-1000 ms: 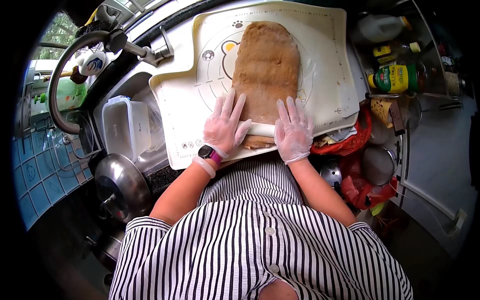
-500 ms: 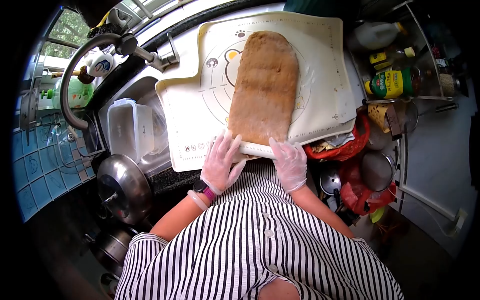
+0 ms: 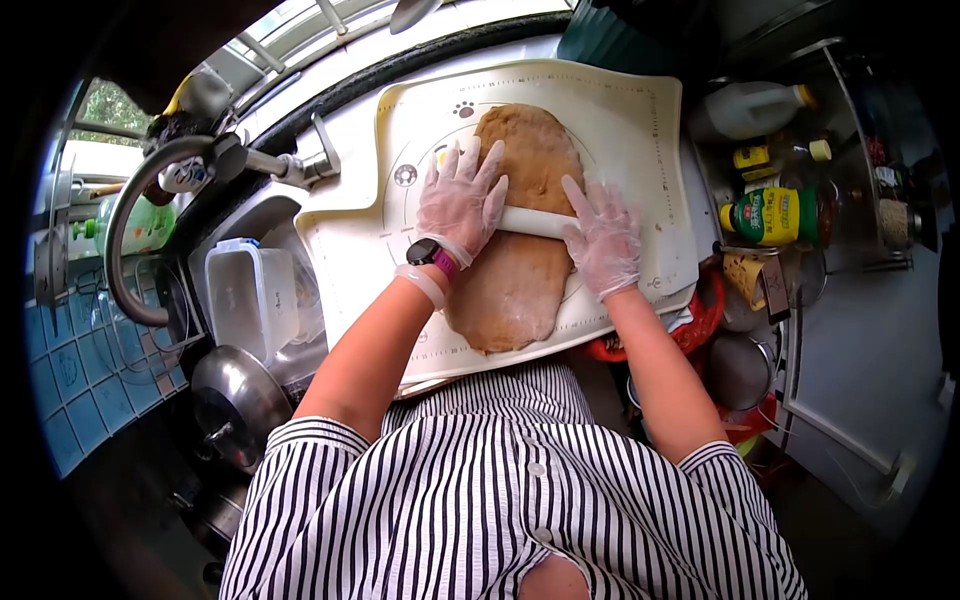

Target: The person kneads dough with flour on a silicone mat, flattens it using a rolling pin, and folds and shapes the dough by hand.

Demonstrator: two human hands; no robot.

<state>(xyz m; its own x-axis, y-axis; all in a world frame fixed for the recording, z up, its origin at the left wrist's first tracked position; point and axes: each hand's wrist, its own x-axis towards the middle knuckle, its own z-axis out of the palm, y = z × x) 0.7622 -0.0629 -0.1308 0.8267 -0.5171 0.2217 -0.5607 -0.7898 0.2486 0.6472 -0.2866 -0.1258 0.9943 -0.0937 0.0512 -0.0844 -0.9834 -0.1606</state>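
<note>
A long slab of brown dough (image 3: 512,292) lies on a cream pastry mat (image 3: 630,120) printed with circles and small pictures. Across its middle rests a white rolling pin (image 3: 536,222). My left hand (image 3: 460,198), in a clear plastic glove, lies on the pin's left end with fingers stretched forward. On the right end, my right hand (image 3: 605,240), gloved the same way, presses with its palm and has its fingers spread. Neither hand wraps round the pin; the hands cover both its ends.
Left of the mat, a sink holds a clear plastic tub (image 3: 250,300) beside a curved faucet (image 3: 125,215). A metal pot lid (image 3: 238,395) stands lower left. At right, a rack holds bottles, including a green-and-yellow one (image 3: 775,217). A red container (image 3: 705,315) sits below the mat's right edge.
Both hands and the rolling pin have moved forward from the dough's near edge to its middle. My fingers are now more stretched out. The view has shifted slightly.
</note>
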